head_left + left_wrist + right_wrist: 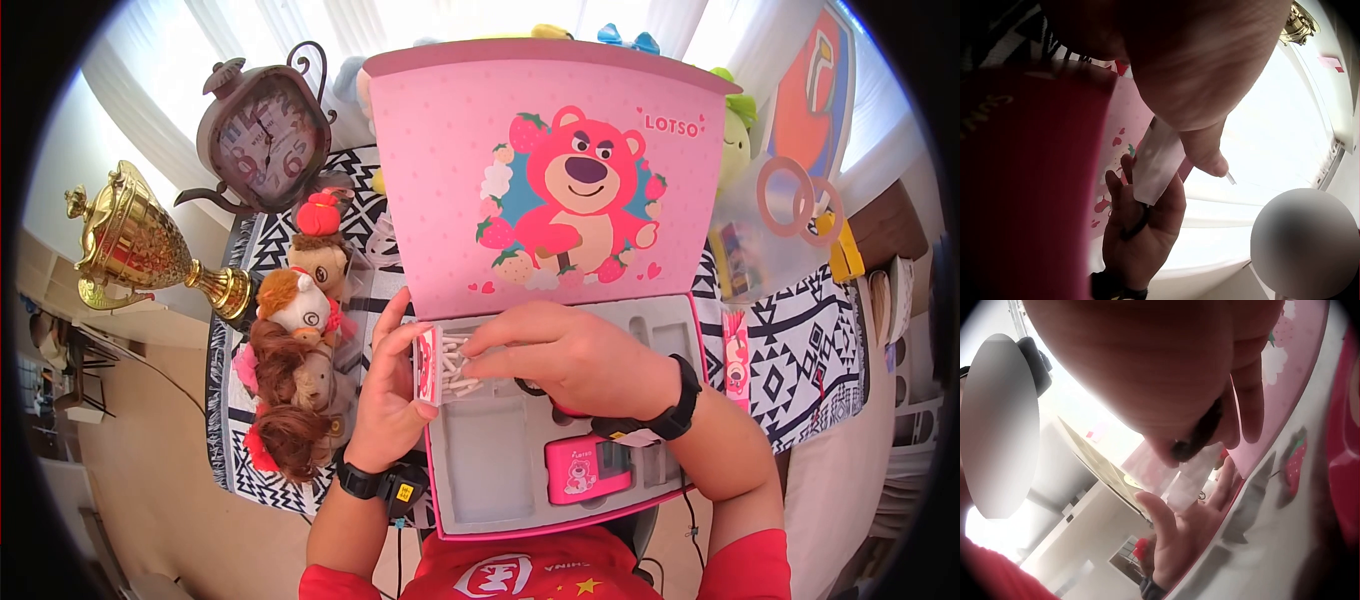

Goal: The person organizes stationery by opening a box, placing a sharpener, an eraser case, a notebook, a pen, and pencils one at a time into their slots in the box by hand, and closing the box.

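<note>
In the head view my left hand (pixel 390 410) grips a small clear plastic case (pixel 428 368) with a pink bear label, held upright between thumb and fingers. Short white sticks (pixel 458 368) fill the side facing right. My right hand (pixel 570 360) reaches over from the right, fingertips at those sticks. Across its palm lies a slim dark object (pixel 1200 434), gripped by curled fingers; its kind cannot be made out. Beneath both hands is the open pink gift box (pixel 488 530) with a grey moulded insert, holding a pink LOTSO device (pixel 588 470).
The box's lid (pixel 430 180) stands raised behind the hands. Left of it are several plush dolls (pixel 300 305), a gold trophy (pixel 135 240) and a dark clock (pixel 268 140). A pink bear packet (pixel 736 360) lies right, on the patterned cloth (pixel 800 360).
</note>
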`<state>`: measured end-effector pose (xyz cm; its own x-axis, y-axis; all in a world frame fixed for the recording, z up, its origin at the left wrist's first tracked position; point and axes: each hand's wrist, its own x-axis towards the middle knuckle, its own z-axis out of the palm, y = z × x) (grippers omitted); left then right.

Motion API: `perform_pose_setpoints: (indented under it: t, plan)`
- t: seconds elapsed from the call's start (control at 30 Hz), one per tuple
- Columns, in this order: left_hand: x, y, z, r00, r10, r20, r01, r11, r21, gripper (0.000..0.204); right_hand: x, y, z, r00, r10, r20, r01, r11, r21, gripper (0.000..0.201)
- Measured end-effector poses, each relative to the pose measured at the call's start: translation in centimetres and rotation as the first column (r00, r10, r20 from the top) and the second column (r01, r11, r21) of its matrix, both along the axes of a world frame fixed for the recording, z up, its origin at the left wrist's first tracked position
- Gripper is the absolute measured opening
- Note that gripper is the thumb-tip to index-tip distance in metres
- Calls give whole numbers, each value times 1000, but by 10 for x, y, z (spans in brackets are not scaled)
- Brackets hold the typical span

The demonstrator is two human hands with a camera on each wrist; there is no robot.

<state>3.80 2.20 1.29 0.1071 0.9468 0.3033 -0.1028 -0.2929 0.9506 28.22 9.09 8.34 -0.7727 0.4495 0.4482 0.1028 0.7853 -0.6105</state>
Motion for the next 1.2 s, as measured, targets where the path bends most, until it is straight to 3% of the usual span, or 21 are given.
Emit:
perform_pose_setpoints:
  t: [0.27, 0.33, 0.57, 0.67, 0.73, 1.07, 1.2]
  plan:
    - [0, 0, -1, 1000, -25, 9, 25, 999, -38, 85, -4, -5, 6, 995, 32, 96, -43, 993, 111, 49]
    - [0, 1, 0, 1000, -30, 5, 30, 999, -39, 85, -1, -2, 2, 991, 84, 104, -90, 994, 56, 47]
    - [0, 0, -2, 1000, -12, 1, 12, 999, -44, 86, 2, 3, -5, 998, 49, 38, -48, 999, -23, 42]
    - [1, 0, 0, 1000, -8, -10, 8, 999, -48, 85, 3, 3, -6, 1000, 18, 18, -17, 999, -29, 40]
    - [2, 0, 2, 1000, -11, 10, 11, 998, -59, 85, 4, 0, 0, 998, -49, 29, 55, 971, -234, 35]
    - [0, -1, 6, 999, 32, -34, -34, 997, -69, 80, 6, 3, 2, 981, -185, -57, 162, 946, -282, 27]
    - [-1, -1, 8, 996, 47, -71, -51, 997, -65, 81, 7, 3, 3, 979, -200, -46, 164, 898, -409, 19]
